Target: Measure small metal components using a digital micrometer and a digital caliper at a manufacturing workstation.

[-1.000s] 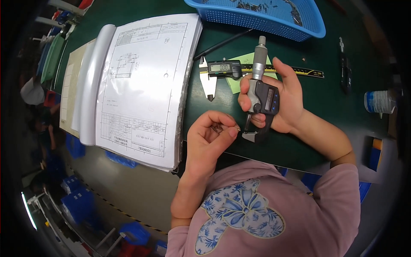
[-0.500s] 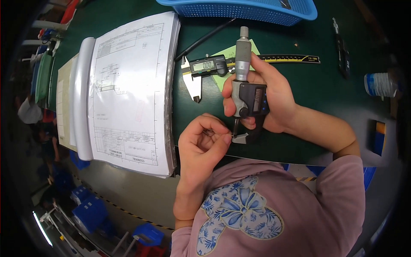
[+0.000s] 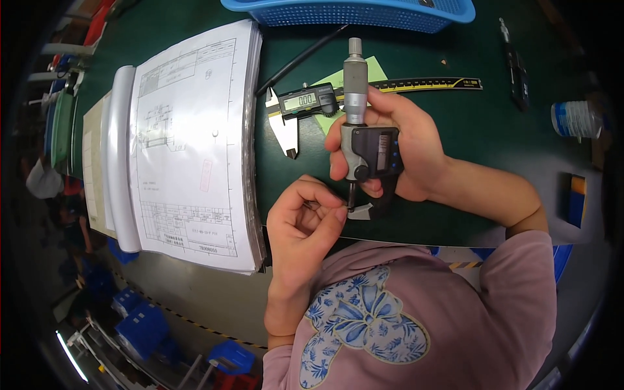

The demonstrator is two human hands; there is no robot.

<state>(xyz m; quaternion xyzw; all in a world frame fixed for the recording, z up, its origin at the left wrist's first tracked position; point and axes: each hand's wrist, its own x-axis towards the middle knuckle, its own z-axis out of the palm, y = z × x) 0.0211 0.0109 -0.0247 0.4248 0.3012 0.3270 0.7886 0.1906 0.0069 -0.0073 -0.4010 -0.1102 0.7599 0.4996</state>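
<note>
A digital micrometer (image 3: 358, 151) is held upright in my right hand (image 3: 411, 140), with its thimble pointing away from me and its measuring jaws toward me. My thumb and fingers wrap round its frame. Close by, my left hand (image 3: 304, 224) pinches at the gap between the spindle and the anvil. A tiny dark part shows at its fingertips there, too small to name. Beyond the micrometer a digital caliper (image 3: 305, 102) lies on the table, partly over a green paper pad (image 3: 376, 71). My right hand and the micrometer cover part of the caliper.
An open binder of technical drawings (image 3: 188, 149) lies on the left of the dark green table (image 3: 455, 117). A blue plastic basket (image 3: 364, 16) stands at the back, with a black pen-like rod (image 3: 302, 60) near it. Rightward are a black tool (image 3: 515, 71) and a clear container (image 3: 575, 119).
The whole scene has shifted slightly as the view moved. The micrometer sits a little further left, and both hands keep nearly the same grip.
</note>
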